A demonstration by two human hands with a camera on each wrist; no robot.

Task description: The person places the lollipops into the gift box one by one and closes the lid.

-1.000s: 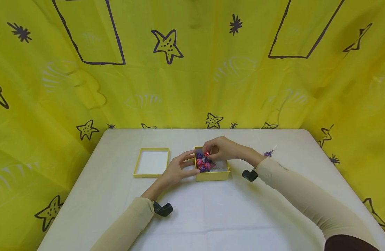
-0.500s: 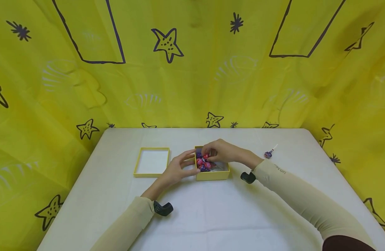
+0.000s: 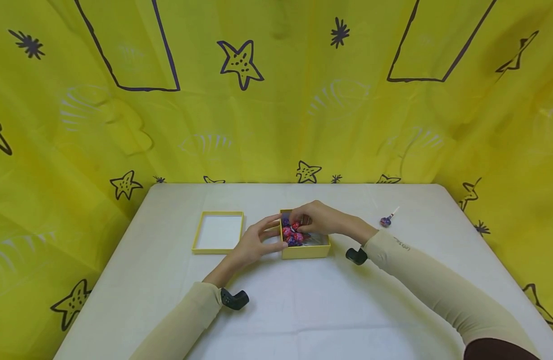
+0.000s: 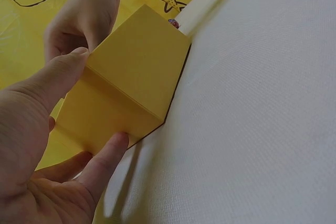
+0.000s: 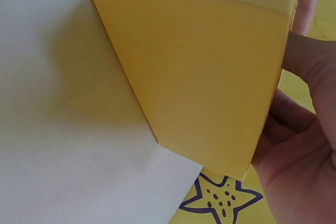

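A yellow box (image 3: 305, 252) stands on the table with several red and purple wrapped lollipops (image 3: 297, 237) inside, heads towards its left end. My left hand (image 3: 253, 242) is at the box's left side, fingers fairly straight against the wall. In the left wrist view, its thumb touches the top corner while a fingertip presses the side low down. Over the box, my right hand (image 3: 321, 217) reaches in with curled fingers and pinches a red lollipop (image 3: 296, 226). The box wall hides those fingertips in the right wrist view.
A shallow yellow-edged lid (image 3: 219, 232) with a white inside lies left of the box. One purple lollipop (image 3: 386, 221) rests on the white table (image 3: 348, 310) to the right, behind the right forearm. A yellow patterned curtain (image 3: 276, 125) surrounds the back and sides.
My right hand has lowered slightly into the box with the red lollipop, and its forearm has shifted, showing more of the lone purple lollipop. The left hand stays in place.
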